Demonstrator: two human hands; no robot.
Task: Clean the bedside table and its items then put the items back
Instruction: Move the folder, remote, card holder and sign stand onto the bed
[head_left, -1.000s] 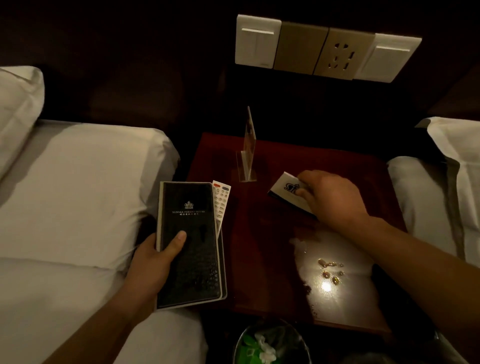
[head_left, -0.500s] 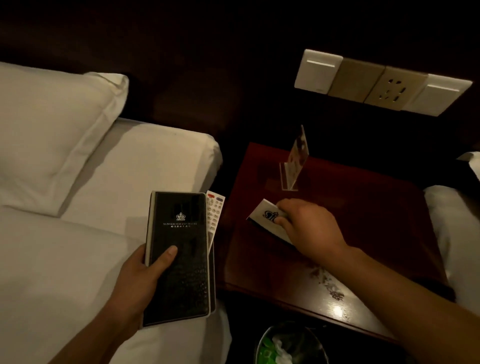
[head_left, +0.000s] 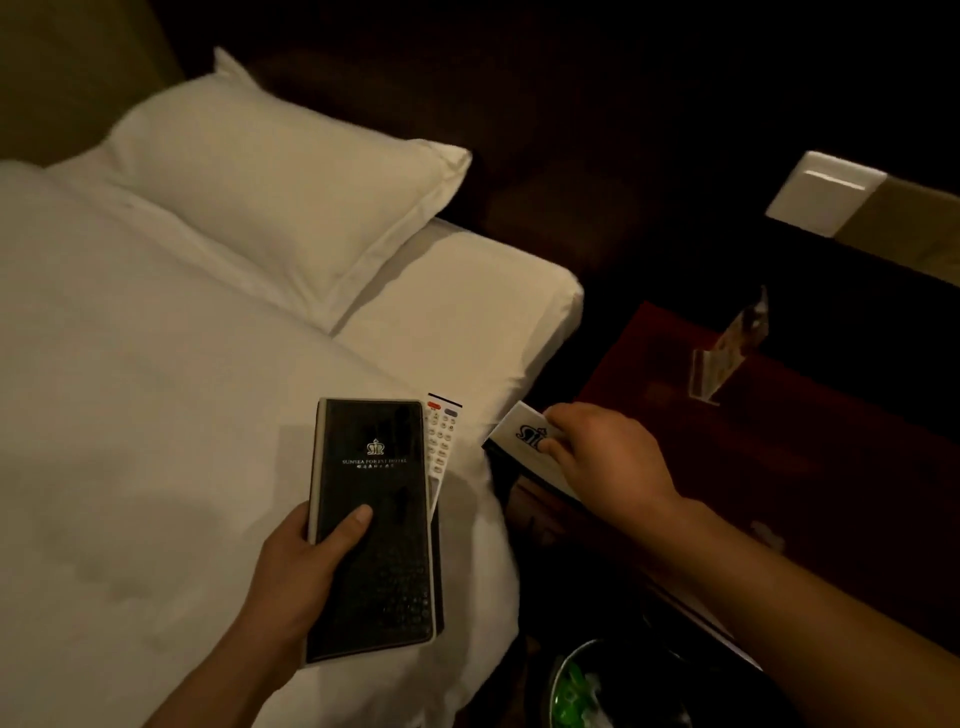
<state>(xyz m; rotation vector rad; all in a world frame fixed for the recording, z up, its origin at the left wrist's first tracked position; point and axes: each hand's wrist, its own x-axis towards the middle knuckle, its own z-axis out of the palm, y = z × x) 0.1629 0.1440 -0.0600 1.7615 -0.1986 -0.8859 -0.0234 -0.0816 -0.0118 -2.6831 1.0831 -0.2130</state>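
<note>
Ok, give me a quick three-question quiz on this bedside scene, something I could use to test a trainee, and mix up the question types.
1. True or false: the left hand holds the black folder with the remote tucked under it.
2. What does the right hand pinch? A) the white logo card B) a cloth C) a cup
3. Fill in: the clear sign stand stands on the ____.
Key: 1 true; 2 A; 3 bedside table.
</note>
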